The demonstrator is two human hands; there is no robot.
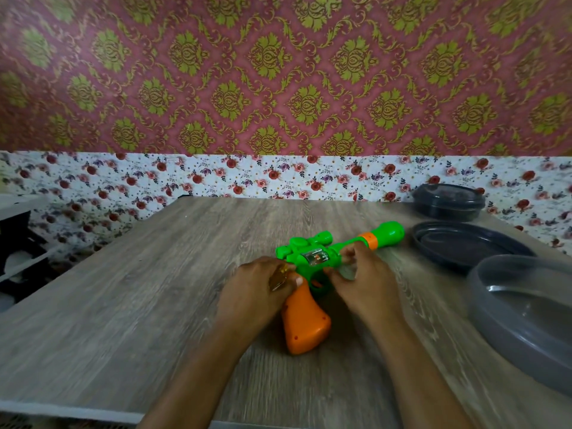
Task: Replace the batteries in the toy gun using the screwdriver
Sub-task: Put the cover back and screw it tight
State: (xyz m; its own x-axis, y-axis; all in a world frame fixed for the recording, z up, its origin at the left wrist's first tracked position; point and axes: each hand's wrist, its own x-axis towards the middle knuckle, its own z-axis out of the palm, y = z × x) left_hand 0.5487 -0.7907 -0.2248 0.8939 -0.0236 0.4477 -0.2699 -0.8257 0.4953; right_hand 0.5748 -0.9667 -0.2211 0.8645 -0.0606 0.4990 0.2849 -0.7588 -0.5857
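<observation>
While both hands sit on the toy gun [305,262], the step in hand looks like work at the battery bay, not the end of the job; blurry, so that's a judgement.

Head view, only one given: the gun lies flat on its side on the wooden table [154,289], about mid-table, muzzle pointing away & to the right, orange grip toward the person. Left hand [257,289] is curled over the rear of the green body, thumb at the top of the grip. An amber piece [280,275] is tucked under its fingers, poss. the screwdriver's handle, can't tell. Right hand [365,280] pinches the body just behind the barrel, fingers over the top, thumb below.

Between the hands a small opening [315,257] shows sth metallic w/ a red spot. Whether cells are in or out can't be read.

Next move, I'd say: keep the gun pinned w/ one hand, free the other to lift or seat cells, minding polarity.

Look: bright green plastic body w/ scope-like lump on top, orange ring near a flared muzzle, orange grip.
</observation>
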